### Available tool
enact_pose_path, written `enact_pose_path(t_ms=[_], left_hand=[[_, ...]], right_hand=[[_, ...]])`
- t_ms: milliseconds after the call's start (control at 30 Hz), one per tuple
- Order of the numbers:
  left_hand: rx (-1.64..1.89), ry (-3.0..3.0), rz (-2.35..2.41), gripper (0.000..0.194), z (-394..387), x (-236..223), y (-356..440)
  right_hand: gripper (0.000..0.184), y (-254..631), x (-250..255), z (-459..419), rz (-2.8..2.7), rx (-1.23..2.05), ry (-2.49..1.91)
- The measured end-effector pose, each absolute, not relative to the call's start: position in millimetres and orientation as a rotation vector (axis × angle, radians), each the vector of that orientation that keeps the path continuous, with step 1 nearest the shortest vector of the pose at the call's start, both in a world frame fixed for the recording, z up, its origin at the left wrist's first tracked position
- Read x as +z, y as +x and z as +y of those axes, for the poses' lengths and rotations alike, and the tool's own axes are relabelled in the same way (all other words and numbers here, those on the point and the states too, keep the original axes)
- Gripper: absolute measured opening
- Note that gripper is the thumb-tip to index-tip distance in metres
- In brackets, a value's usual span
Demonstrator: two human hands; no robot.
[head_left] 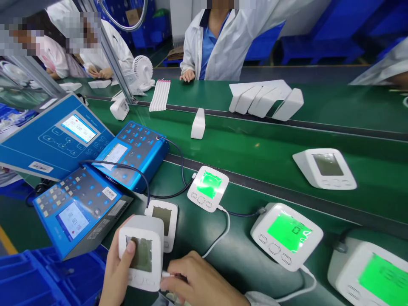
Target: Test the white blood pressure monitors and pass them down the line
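My left hand grips a white blood pressure monitor with a dark, unlit screen, thumb resting on the screen. My right hand pinches a small white plug at the monitor's lower right corner; a white cable runs from there toward the monitors on the bench. A second unlit monitor stands just behind the held one, joined by a dark cable to the blue tester. Lit green monitors sit at centre, right and far right.
Three blue test consoles stand at left, blue bins below them. On the green conveyor lie an unlit monitor and white units. People in white coats work across the belt beside a small fan.
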State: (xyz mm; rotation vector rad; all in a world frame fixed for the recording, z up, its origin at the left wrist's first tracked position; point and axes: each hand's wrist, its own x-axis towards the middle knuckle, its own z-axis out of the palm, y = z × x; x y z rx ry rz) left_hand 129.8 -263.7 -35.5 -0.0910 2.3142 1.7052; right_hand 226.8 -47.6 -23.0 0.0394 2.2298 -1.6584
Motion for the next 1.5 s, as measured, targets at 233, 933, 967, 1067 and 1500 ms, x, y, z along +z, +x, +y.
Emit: enact_pose_path(t_ms=[233,933,967,1067,1500], left_hand=[[1.659,-0.098,2.391,0.070,-247,-18,133],[1.129,0.584,2.334,0.038,-222,-52,55],[1.203,0.573,2.307,0.040,-223,-55,57],[1.299,0.552,2.315,0.043,-220,-64,63],[1.301,0.554,2.272,0.039,-197,-15,98]], right_hand=[[0.036,223,-29,-49,2.074,-1.740,0.032],[0.126,219,-73,-53,1.454,-2.690,0.625],[0.125,220,-76,-53,1.471,-2.698,0.647],[0.126,223,-84,-51,1.512,-2.708,0.682],[0.122,224,-73,-62,1.668,-2.487,0.754]])
